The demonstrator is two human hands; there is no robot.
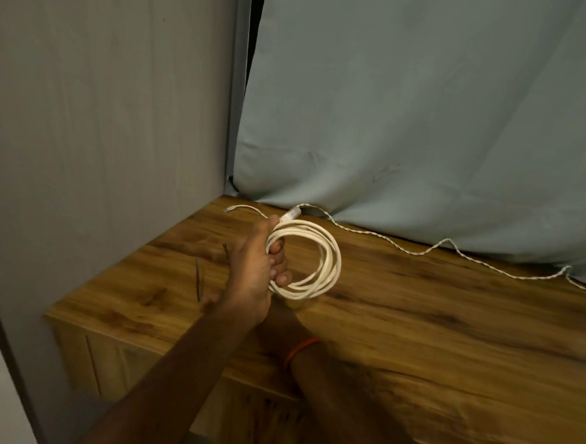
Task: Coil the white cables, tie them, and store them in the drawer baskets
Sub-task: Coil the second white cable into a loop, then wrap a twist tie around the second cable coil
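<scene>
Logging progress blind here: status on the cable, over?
Left hand grips coiled white cable, no tie visible. Right hand mostly hidden under left, grip unclear. Dark ties lie on tabletop; thin twisted cable loose along curtain.

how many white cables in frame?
2. One coiled cable gripped in the left hand; one thin twisted cable lying on the cabinet top along the curtain foot, running off right. More may be hidden.

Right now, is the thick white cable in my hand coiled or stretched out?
Coiled. The thick white cable forms several stacked round loops, gripped by the left hand; no tie shows on it.
</scene>
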